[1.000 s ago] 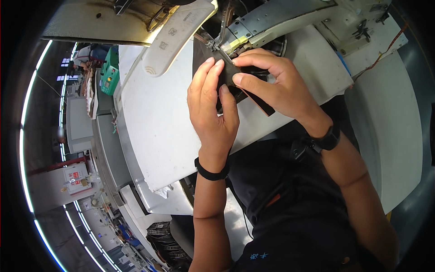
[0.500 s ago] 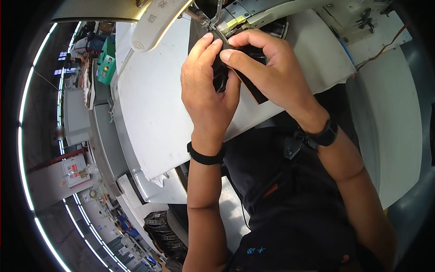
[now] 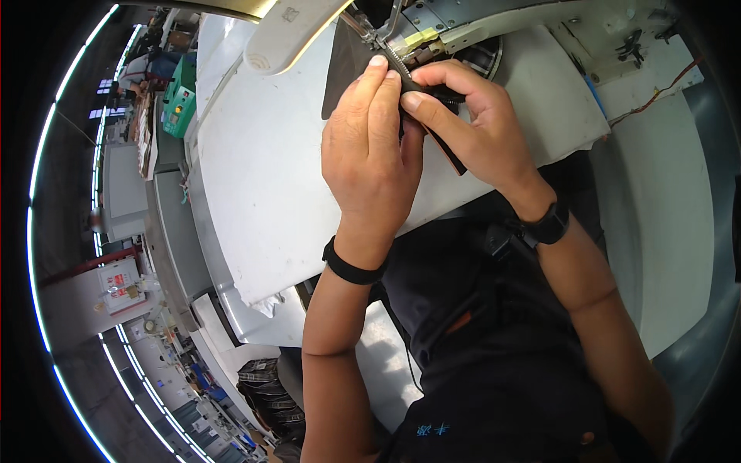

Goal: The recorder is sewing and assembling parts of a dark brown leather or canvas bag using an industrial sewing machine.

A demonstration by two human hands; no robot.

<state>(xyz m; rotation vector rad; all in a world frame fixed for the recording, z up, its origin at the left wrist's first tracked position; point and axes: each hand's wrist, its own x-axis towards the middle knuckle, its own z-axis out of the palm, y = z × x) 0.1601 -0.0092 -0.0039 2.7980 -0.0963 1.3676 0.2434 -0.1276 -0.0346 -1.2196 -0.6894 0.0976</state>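
Observation:
A dark piece of fabric (image 3: 343,73) lies under the sewing machine's needle area (image 3: 380,38), with a zipper (image 3: 398,63) whose teeth show along it. My left hand (image 3: 369,154) is closed on the piece, its fingers held together and fingertips pressing beside the zipper; its thumb bends underneath. My right hand (image 3: 482,127) pinches the zipper edge between thumb and forefinger, just right of the left fingertips. Below the hands hangs a narrow dark strip (image 3: 448,150) with an orange-brown edge. Much of the piece is hidden behind my fingers.
The machine's pale rounded arm cover (image 3: 289,35) juts in above my left hand. A white work surface (image 3: 255,185) spreads beneath. Metal machine parts (image 3: 494,23) and a reddish-brown wire (image 3: 656,92) are at the right. A green box (image 3: 179,100) stands far left, and checked cloth (image 3: 266,390) lies below.
The view has shifted slightly. My left hand has turned and flattened over the piece, with more dark fabric showing beyond its fingers. Zipper teeth are now plainer, and less of the hanging strip shows.

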